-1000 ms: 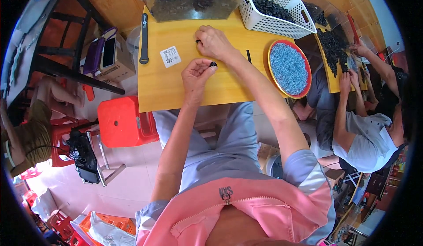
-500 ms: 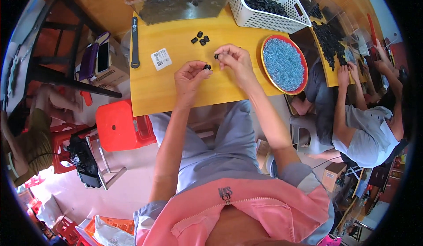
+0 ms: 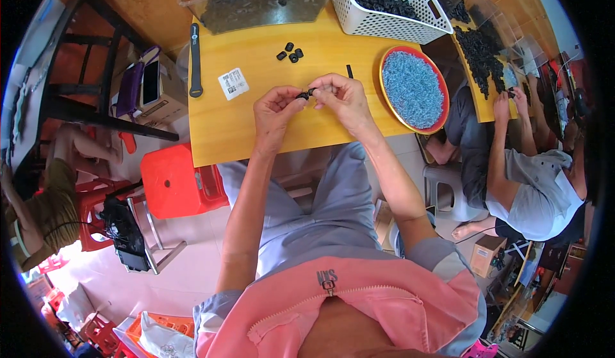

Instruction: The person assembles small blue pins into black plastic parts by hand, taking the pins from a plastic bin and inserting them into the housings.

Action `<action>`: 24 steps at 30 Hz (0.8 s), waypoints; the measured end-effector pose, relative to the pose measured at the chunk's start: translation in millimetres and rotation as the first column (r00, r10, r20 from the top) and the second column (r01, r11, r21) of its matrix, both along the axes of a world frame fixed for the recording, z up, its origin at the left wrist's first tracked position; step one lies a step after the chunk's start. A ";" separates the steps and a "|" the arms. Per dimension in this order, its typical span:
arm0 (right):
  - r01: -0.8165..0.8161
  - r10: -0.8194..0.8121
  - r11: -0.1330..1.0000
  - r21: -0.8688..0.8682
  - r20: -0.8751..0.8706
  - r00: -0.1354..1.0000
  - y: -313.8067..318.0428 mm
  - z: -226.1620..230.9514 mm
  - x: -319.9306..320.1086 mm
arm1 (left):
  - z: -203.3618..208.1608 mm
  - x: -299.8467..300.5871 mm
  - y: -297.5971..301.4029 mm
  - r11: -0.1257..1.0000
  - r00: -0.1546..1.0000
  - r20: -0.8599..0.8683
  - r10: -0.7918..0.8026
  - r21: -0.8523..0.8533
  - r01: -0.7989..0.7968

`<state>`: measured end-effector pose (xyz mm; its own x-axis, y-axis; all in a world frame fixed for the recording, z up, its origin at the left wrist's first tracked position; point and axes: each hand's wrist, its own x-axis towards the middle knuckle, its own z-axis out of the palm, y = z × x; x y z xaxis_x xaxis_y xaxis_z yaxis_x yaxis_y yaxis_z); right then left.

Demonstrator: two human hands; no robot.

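My left hand (image 3: pixel 277 111) pinches a small black cylindrical part (image 3: pixel 302 95) above the near half of the yellow table (image 3: pixel 256 133). My right hand (image 3: pixel 347 105) grips another tiny black piece (image 3: pixel 312 92) between thumb and fingertips. The two pieces meet or nearly touch; fingers partly cover them. Just beyond the left hand, several short black cylinders (image 3: pixel 294 57) lie loose on the tabletop. A thin black strip (image 3: pixel 350 71) lies just past my right hand.
At right stands a red-rimmed bowl (image 3: pixel 444 111) of small bluish clear pieces. A clear bin (image 3: pixel 256 13) and white perforated basket (image 3: pixel 397 31) hold black parts. A white label (image 3: pixel 233 83) and black strap (image 3: pixel 195 63) lie left. A red stool (image 3: pixel 176 182) is beside me; a co-worker (image 3: pixel 532 191) sits right.
My right hand has moved left and slightly nearer me, bringing its piece up to the part in my left hand. The black strip now shows past the right hand.
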<state>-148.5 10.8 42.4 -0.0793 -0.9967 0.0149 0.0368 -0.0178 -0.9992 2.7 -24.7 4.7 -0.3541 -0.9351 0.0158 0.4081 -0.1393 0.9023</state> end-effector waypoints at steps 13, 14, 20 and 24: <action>0.030 -0.028 0.999 0.015 -0.125 0.992 -0.2 -0.5 5.0 | -3.1 0.3 -0.4 1.000 1.000 -0.001 0.004 -0.009 -0.004; 0.039 -0.038 0.999 0.012 -0.094 0.995 1.1 2.1 5.8 | -4.0 0.4 -0.8 1.000 1.000 -0.001 0.004 -0.008 -0.004; 0.043 -0.042 0.999 0.013 -0.075 0.996 1.6 -0.7 5.5 | -4.5 -0.1 -1.1 1.000 1.000 -0.031 0.004 0.009 -0.003; 0.036 -0.027 0.998 0.052 -0.152 0.988 2.1 -1.8 4.4 | -6.5 0.7 -1.4 1.000 1.000 -0.014 -0.008 -0.016 0.008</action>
<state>-144.1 12.9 40.6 -0.1117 -0.9934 -0.0254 -0.1147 0.0382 -0.9927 3.4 -26.1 -1.8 -0.3615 -0.9317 0.0361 0.4197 -0.1281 0.8986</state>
